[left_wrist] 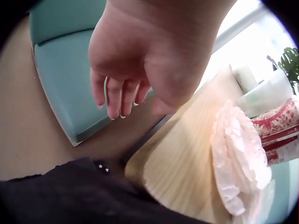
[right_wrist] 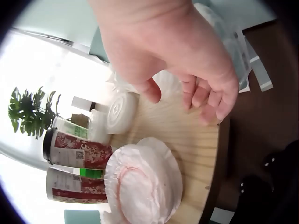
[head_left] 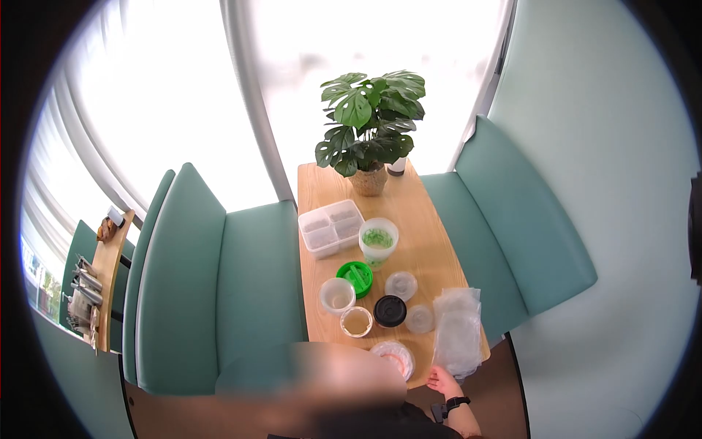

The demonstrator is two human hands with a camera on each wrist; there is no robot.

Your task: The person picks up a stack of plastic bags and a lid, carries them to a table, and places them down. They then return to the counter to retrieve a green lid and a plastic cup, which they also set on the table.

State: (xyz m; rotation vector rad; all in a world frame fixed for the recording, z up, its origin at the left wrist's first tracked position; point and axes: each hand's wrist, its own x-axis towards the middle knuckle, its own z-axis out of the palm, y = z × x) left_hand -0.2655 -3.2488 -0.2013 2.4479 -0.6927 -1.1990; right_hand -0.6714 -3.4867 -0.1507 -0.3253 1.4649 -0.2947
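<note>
My right hand (head_left: 441, 380) is at the table's front right corner, beside a stack of clear plastic bags (head_left: 458, 329). In the right wrist view its fingers (right_wrist: 189, 91) hang loosely bent over the table edge and hold nothing. My left hand (left_wrist: 149, 60) hangs beside the table edge in the left wrist view, fingers relaxed and pointing down, with nothing in it; a blurred patch covers that side in the head view. Between the hands, a pinkish-white ruffled, round thing (right_wrist: 140, 184) lies near the front edge.
Red patterned paper cups (right_wrist: 77, 149), one with a black lid (head_left: 390, 311), stand behind. Around them are clear lids (head_left: 401, 285), a plastic tub (head_left: 338, 295), a green lid (head_left: 355, 279) and a divided box (head_left: 330, 227). A potted plant (head_left: 369, 183) stands at the far end between green benches (head_left: 256, 271).
</note>
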